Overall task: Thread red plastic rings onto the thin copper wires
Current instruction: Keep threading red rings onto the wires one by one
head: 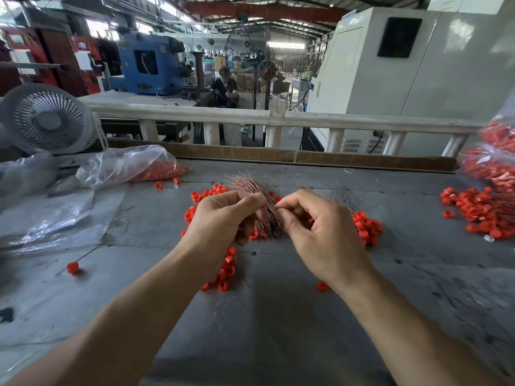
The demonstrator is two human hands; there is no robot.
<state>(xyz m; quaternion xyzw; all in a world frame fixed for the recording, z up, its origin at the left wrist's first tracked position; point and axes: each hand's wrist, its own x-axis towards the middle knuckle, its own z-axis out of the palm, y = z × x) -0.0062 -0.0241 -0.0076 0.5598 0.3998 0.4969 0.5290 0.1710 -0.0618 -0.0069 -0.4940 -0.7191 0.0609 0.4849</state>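
My left hand (223, 218) grips a thick bundle of thin copper wires (248, 185) over the middle of the grey table (278, 316); the wire tips fan out above my fist and the lower ends show below it. My right hand (315, 224) is beside it, thumb and forefinger pinching at the wires at the bundle's right side. Loose red plastic rings (367, 227) lie scattered under and around both hands. One red ring on a single wire (73, 267) lies at the left.
A clear bag of red rings (158, 169) lies at the back left beside a white desk fan (46, 119). More bags (493, 168) and a pile of rings on wires (473, 210) fill the right side. A cardboard strip (278, 154) lines the far edge.
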